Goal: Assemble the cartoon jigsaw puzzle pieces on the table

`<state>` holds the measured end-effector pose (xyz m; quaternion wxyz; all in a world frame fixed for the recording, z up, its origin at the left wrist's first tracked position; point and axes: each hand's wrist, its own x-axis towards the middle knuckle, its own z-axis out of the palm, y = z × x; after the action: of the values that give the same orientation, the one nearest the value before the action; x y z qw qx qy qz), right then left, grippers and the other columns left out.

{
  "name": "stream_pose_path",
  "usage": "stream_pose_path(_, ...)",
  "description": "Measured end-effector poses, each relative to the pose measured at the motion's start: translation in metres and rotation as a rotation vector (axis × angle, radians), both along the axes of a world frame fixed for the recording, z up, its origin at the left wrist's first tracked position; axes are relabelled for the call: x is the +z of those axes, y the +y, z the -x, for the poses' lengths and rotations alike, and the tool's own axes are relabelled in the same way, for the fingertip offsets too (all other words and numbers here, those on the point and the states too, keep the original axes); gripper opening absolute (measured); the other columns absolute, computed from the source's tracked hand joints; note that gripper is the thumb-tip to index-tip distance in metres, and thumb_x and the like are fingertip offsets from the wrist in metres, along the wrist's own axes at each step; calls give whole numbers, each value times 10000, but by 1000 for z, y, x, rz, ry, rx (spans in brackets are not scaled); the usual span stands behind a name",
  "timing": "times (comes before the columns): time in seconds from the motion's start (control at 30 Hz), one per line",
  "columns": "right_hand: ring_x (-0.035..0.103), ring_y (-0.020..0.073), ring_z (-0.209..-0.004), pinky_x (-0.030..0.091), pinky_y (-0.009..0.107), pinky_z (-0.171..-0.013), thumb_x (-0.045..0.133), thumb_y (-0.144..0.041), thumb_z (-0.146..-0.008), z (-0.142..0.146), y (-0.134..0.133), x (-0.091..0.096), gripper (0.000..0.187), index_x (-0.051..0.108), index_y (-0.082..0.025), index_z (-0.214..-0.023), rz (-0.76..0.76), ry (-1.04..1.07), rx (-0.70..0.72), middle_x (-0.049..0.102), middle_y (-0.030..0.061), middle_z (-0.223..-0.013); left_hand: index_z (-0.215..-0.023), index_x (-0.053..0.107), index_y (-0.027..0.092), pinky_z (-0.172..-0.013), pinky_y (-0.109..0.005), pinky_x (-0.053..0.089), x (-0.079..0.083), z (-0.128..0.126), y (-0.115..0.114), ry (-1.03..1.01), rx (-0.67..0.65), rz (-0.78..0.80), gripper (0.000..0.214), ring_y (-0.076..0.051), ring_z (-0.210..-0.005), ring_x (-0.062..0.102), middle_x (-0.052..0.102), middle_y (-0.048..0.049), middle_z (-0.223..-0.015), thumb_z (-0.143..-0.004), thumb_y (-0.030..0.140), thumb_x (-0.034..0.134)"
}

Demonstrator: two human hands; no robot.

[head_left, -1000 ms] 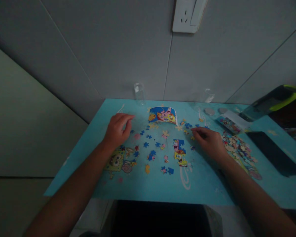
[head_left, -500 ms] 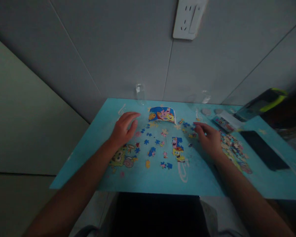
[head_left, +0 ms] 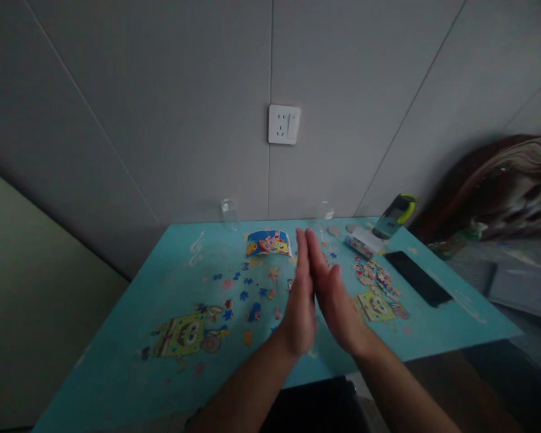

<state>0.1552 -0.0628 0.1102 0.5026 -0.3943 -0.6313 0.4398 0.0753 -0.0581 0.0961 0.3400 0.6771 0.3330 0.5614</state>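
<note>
My left hand (head_left: 301,307) and my right hand (head_left: 336,300) are pressed together palm to palm above the table (head_left: 130,337). Their fingers are stretched out and point away from me, and I see nothing held. Loose blue jigsaw pieces (head_left: 244,296) lie scattered to the left of the hands. Behind them stands a curved picture card (head_left: 270,243) with cartoon characters. The joined hands cover part of the puzzle area. A heap of jigsaw pieces (head_left: 374,273) lies to the right of my right hand.
Right of the heap lies a black phone-like slab (head_left: 417,278). A small printed box (head_left: 359,246) and a dark bottle with a yellow-green loop (head_left: 393,218) stand at the back right. One clear cup (head_left: 229,214) is near the wall, under a white socket (head_left: 284,124).
Both hands have come from either side of the puzzle area to meet palm to palm in the middle. The camera view has tilted up and shifted to the right.
</note>
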Motion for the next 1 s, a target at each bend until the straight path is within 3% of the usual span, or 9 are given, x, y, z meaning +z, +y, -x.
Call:
stream_pose_path(0.1,223,176,-1537,240,462,-1251,27,-607,-1015,-6,0,-8,698,252,-319,-1610,7,304,4,250,-19,-1677,-1571,-213,356,-1185,-469,446,-15,22,0,32,30,-47,545,-149,-1548,177,74,-4,-1699,-1031,295,-170)
stream_pose_path(0.27,289,192,-1517,331,486,-1210,14,-636,-998,-13,2,-13,742,276,-298,-1604,44,342,42,294,15,-1662,-1564,-251,302,-1162,-500,460,-9,56,-4,134,150,-91,550,-184,-1554,176,181,-55,-1681,-1090,308,26)
stream_pose_path(0.4,326,192,-1502,282,477,-1236,174,-640,-1013,-7,-2,-15,653,460,-330,-1510,119,602,84,388,-8,-1620,-1616,66,332,-1186,-478,421,-14,65,-3,-294,72,17,567,-197,-1511,323,241,-30,-1667,-1068,422,-53)
stream_pose_path(0.5,351,181,-1490,229,419,-1258,265,-622,-1018,-4,-3,-16,593,570,-310,-1420,204,867,123,462,-2,-1576,-1477,457,324,-1122,-444,467,-23,71,-7,-543,76,94,471,-229,-1367,525,512,-59,-1500,-1069,489,288)
stream_pose_path(0.57,366,177,-1482,215,398,-1262,299,-615,-1018,-2,-2,-16,571,591,-302,-1397,232,958,135,492,4,-1554,-1287,627,286,-1029,-390,517,-27,73,-13,-361,155,81,315,-210,-1182,634,652,-64,-1284,-1009,397,530)
stream_pose_path(0.63,377,177,-1476,209,402,-1264,323,-611,-1016,5,1,-14,549,598,-310,-1385,249,986,149,514,2,-1536,-1141,689,259,-954,-353,536,-29,72,-20,-63,209,3,196,-188,-1042,657,687,-53,-1122,-959,301,631)
stream_pose_path(0.77,383,197,-1474,201,444,-1263,348,-637,-1002,43,9,-6,537,616,-338,-1357,302,955,240,533,-8,-1519,-1290,602,253,-1010,-406,520,-29,83,-24,238,284,-165,406,-235,-1154,604,640,-83,-1214,-899,282,710)
stream_pose_path(0.87,372,216,-1479,192,475,-1259,322,-669,-993,86,14,-1,576,608,-335,-1365,342,908,317,543,1,-1508,-1430,468,233,-1029,-459,514,-29,141,-11,371,487,-233,620,-272,-1214,572,591,-123,-1320,-880,347,731)
stream_pose_path(1.0,378,263,-1469,270,561,-1205,285,-685,-994,148,25,0,594,577,-354,-1392,243,724,404,571,26,-1471,-1233,620,183,-994,-545,503,-15,272,-13,566,1214,-188,303,-304,-1097,613,644,-132,-1133,-952,297,603)
